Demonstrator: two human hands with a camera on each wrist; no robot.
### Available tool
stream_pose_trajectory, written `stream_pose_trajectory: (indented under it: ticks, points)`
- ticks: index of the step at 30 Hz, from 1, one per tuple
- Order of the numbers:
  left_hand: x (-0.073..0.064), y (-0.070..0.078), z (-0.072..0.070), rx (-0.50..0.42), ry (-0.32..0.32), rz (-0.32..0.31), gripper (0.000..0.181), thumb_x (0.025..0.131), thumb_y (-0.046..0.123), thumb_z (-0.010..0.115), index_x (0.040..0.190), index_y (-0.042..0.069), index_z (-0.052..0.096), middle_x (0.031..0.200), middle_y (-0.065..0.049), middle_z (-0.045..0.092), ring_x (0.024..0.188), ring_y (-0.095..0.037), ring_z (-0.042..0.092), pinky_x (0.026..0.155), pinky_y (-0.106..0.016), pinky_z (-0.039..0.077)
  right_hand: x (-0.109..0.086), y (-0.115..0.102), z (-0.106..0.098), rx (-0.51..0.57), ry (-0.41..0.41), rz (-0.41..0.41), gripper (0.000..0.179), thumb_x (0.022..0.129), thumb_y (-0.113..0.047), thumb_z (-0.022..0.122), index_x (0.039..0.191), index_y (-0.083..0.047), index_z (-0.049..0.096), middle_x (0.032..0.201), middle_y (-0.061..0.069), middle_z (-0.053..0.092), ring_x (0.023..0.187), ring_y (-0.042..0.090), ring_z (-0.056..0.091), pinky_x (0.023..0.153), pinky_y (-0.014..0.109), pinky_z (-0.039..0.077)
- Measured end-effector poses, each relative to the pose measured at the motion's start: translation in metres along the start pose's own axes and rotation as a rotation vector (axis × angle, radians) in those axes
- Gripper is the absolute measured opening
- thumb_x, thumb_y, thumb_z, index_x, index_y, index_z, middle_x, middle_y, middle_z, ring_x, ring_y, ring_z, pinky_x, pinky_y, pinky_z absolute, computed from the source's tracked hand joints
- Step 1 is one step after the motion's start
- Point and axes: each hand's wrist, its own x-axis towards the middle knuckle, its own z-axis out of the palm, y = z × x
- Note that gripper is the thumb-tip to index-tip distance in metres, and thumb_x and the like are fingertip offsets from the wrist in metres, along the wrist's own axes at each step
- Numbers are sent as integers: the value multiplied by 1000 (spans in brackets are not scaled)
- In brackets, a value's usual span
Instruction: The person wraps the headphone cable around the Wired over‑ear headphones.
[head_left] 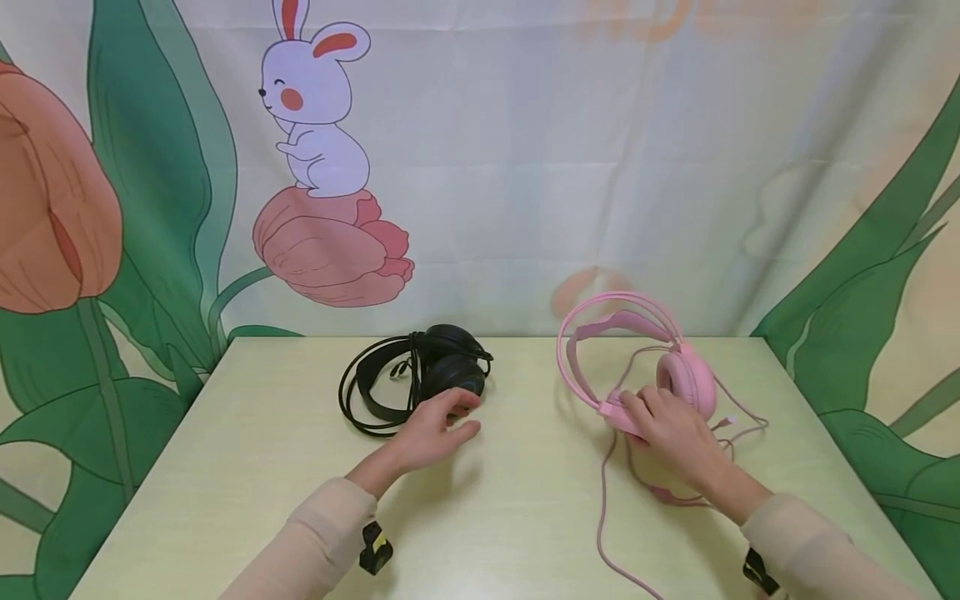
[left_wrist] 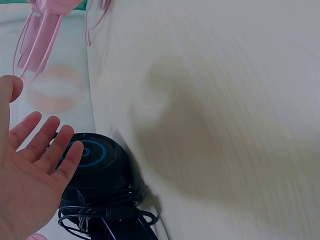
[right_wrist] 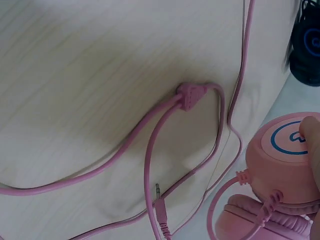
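Observation:
My right hand (head_left: 678,437) grips the near ear cup of a pink headset (head_left: 696,383), whose headband stands up to the left. In the right wrist view, my thumb lies across the blue-ringed logo of the pink ear cup (right_wrist: 272,145). Over the near side of a pair of black headphones (head_left: 453,375), my left hand (head_left: 435,437) hovers with fingers loosely spread and holds nothing. The left wrist view shows its open palm (left_wrist: 32,190) beside the blue-ringed black ear cup (left_wrist: 95,155). A black cable (head_left: 348,387) is bundled round the headband.
The headset's pink cable (head_left: 603,500) trails over the pale table (head_left: 247,467) toward the front edge. It has a splitter (right_wrist: 191,96) and a jack plug (right_wrist: 160,209). Behind the table hangs a curtain (head_left: 487,167) printed with a rabbit and tulips.

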Motion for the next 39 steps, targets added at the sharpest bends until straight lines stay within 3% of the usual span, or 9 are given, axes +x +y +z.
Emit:
stream_pose_trajectory:
  ticks: [5, 11, 16, 21, 29, 39]
  points:
    - [3, 3, -1, -45, 16, -19, 32, 87, 17, 60, 117, 7, 54, 118, -13, 57, 108, -30, 55, 91, -46, 44, 5, -6, 0, -4, -12, -74, 38, 96, -28, 27, 110, -3, 52, 82, 7, 48, 62, 19, 43, 52, 29, 41]
    - [8, 10, -3, -94, 76, -65, 33, 87, 17, 60, 118, 8, 53, 117, -11, 57, 108, -28, 56, 91, -43, 45, 9, -13, -4, 8, -59, -156, 37, 87, -19, 33, 114, -4, 53, 88, 5, 53, 71, 19, 47, 60, 30, 44]
    - [13, 17, -3, -131, 102, -107, 39, 87, 20, 60, 123, 6, 50, 118, -7, 56, 109, -24, 55, 92, -37, 45, 7, -18, -7, 5, -103, -206, 38, 96, -21, 23, 117, -7, 51, 95, 5, 54, 76, 21, 49, 64, 31, 45]
    - [19, 19, -1, -114, 123, -141, 45, 87, 26, 61, 125, 6, 48, 119, -6, 57, 109, -22, 56, 91, -37, 45, 7, -22, -5, 23, -34, -278, 37, 98, -17, 21, 117, -8, 52, 98, 5, 54, 83, 22, 52, 68, 33, 47]
    - [24, 26, -4, -156, 123, -213, 50, 86, 34, 61, 127, 8, 48, 120, -5, 57, 109, -19, 57, 89, -36, 48, 10, -28, -4, -76, 87, -407, 37, 96, -2, 26, 115, -13, 56, 90, 1, 54, 78, 21, 51, 68, 30, 45]
    - [26, 34, -6, -282, 67, -249, 50, 84, 35, 64, 123, 8, 49, 115, -5, 61, 104, -18, 58, 92, -39, 46, 12, -35, -1, -68, 97, -495, 37, 95, 1, 30, 117, -14, 55, 92, 2, 54, 80, 22, 52, 72, 31, 46]
